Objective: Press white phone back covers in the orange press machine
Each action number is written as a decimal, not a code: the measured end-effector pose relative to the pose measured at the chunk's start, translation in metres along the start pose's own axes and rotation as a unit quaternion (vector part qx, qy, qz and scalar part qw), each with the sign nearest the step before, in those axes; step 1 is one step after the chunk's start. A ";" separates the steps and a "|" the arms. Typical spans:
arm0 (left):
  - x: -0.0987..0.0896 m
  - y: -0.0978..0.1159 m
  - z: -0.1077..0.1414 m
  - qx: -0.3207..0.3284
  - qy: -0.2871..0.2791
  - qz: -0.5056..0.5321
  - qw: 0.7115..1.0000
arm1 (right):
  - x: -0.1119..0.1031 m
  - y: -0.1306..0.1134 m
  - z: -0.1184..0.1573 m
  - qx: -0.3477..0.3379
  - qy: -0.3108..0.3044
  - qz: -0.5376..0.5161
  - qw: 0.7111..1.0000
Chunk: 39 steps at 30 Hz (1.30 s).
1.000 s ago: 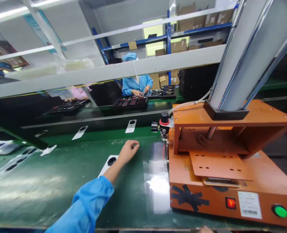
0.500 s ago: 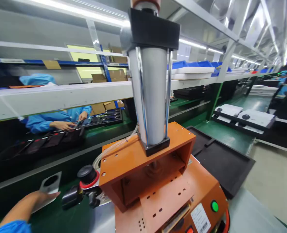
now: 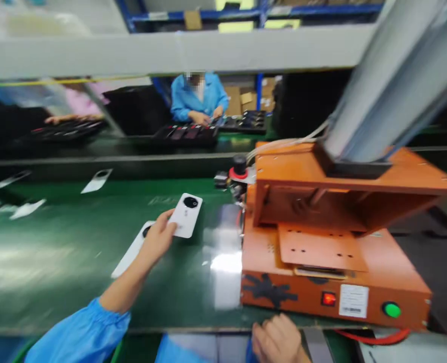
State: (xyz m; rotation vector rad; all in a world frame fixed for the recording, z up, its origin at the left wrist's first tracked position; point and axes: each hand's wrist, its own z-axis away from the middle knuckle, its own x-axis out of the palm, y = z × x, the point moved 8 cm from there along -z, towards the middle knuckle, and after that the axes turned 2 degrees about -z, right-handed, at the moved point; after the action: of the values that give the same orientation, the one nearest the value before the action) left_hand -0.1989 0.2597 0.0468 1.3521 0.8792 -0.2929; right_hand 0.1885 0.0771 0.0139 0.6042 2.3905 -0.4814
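Observation:
My left hand (image 3: 158,236) pinches a white phone back cover (image 3: 187,216) by its lower left edge, fingers closed. The cover has a black round camera area and small dark marks, and it is tilted above the green work surface (image 3: 95,302). Another white phone back cover (image 3: 132,252) lies partly hidden behind my left wrist. At the front edge, below the orange press (image 3: 302,287), my right hand (image 3: 278,338) is curled into a fist. Nothing shows in it.
Several pale covers lie to the left, one cover (image 3: 97,181) near the back rail. The press's grey cylinder (image 3: 382,96) rises at right; its regulator knob (image 3: 239,166) juts left. A green button (image 3: 391,309) sits in front. Across the line, a co-worker (image 3: 199,98) handles parts over black trays (image 3: 189,133).
The view has swung left and down. My left hand, still holding the cover, now appears nearer the middle, with more of the cover's face showing. My right hand has come into view.

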 end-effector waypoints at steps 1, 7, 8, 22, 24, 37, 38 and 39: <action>0.002 -0.011 0.023 -0.026 -0.021 0.049 0.998 | 0.004 0.000 0.001 -0.010 0.000 -0.003 1.000; -0.010 -0.024 0.093 -0.030 -0.030 0.028 0.999 | 0.003 0.002 -0.004 -0.040 -0.024 -0.021 0.999; -0.016 -0.019 0.099 -0.004 0.003 -0.039 0.999 | 0.002 0.002 -0.006 -0.038 -0.024 -0.021 0.999; 0.029 0.014 0.255 0.290 -0.032 -0.200 0.935 | -0.003 0.002 -0.013 0.035 -0.025 -0.047 0.998; 0.015 0.014 0.243 0.260 0.009 -0.156 0.953 | -0.006 -0.003 -0.025 0.046 -0.025 -0.079 0.996; 0.035 0.021 0.171 0.194 0.018 -0.107 0.975 | 0.081 -0.051 -0.164 -0.001 -0.203 -0.006 0.979; 0.034 0.020 0.170 0.189 0.016 -0.092 0.977 | 0.088 -0.051 -0.167 -0.013 -0.211 0.006 0.977; 0.033 0.019 0.169 0.186 0.013 -0.081 0.979 | 0.095 -0.051 -0.169 -0.022 -0.220 0.018 0.975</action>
State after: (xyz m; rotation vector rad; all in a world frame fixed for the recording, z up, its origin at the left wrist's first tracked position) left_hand -0.1005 0.1175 0.0319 1.6340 0.9905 -0.5899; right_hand 0.0137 0.1432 0.0877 0.4631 1.9601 -0.4867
